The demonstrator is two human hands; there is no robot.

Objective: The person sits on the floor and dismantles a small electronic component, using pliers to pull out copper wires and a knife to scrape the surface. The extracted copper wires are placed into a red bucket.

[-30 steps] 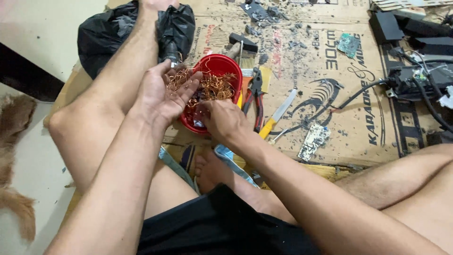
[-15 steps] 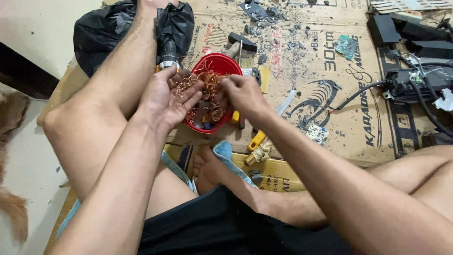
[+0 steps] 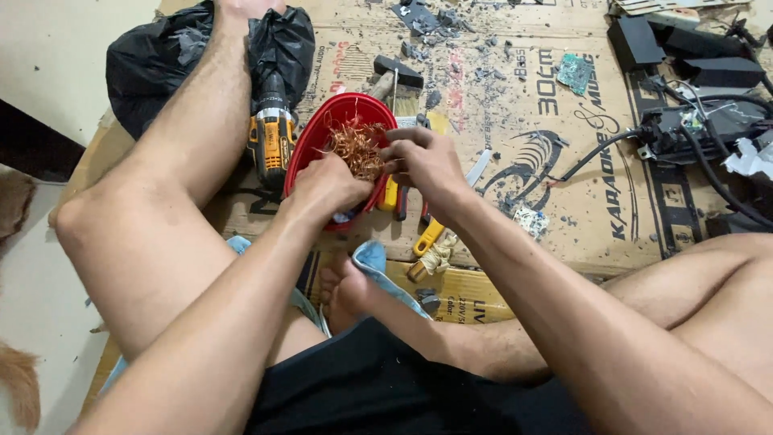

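At the far left we see a black plastic bag [image 3: 153, 60] bunched on the flattened brown cardboard [image 3: 564, 217] that covers the floor, with our left leg stretched across it. Just right of that leg lies a yellow and black cordless drill [image 3: 272, 138], touching the rim of the red bowl [image 3: 318, 141]. The bowl is tilted toward us and holds a tangle of copper wire [image 3: 354, 149]. Our left hand [image 3: 330, 185] sits at the bowl's near edge, fingers curled together and pressed into the wire, though we cannot tell exactly what they clasp. Our right hand [image 3: 423, 161] hovers just beside it over the bowl's right rim, fingertips pinching strands of the copper. Under that hand lie yellow-handled pliers [image 3: 428, 235] and a small coil of pale twine [image 3: 439, 256]. Further right the cardboard carries large dark printed lettering and a curved black graphic, strewn with grey debris. A small green circuit board [image 3: 575, 72] lies near the top, and black electronic housings with cables [image 3: 692, 121] crowd the far right corner.
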